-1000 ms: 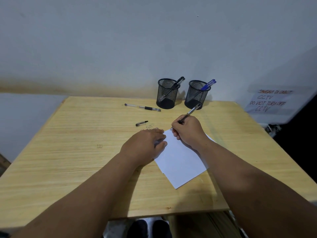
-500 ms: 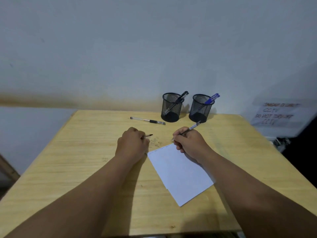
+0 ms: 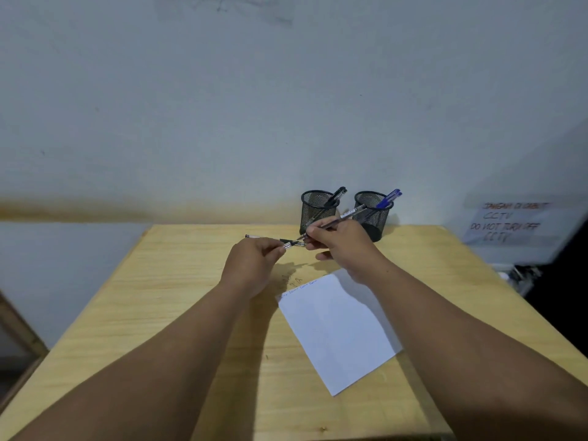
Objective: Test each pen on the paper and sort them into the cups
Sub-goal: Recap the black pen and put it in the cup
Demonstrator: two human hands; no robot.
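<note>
Both hands are raised above the table [image 3: 178, 313], near the two mesh cups. The right hand [image 3: 342, 246] has its fingers curled round a pen [image 3: 337, 219], barrel pointing up-right toward the right cup [image 3: 373, 214], tip toward the left hand. The left hand [image 3: 254, 262] pinches a small cap [image 3: 291, 244] w/ thumb and fingertips, just at the pen tip. Behind the hands another pen [image 3: 257, 237] lies on the table. The paper [image 3: 337, 332] lies flat, some test scribbles along its top edge. The left cup [image 3: 318, 210] holds a dark pen, the right cup blue ones.

The step looks like re-capping the tested pen before it goes into a cup. To do it well: keep the pen still in the right hand, bring the cap straight along the barrel axis, not at an angle, so the tip does not mark the fingers. Push till it seats fully. Then choose the cup acc. to the test result; which cup is correct I cannot tell.
</note>
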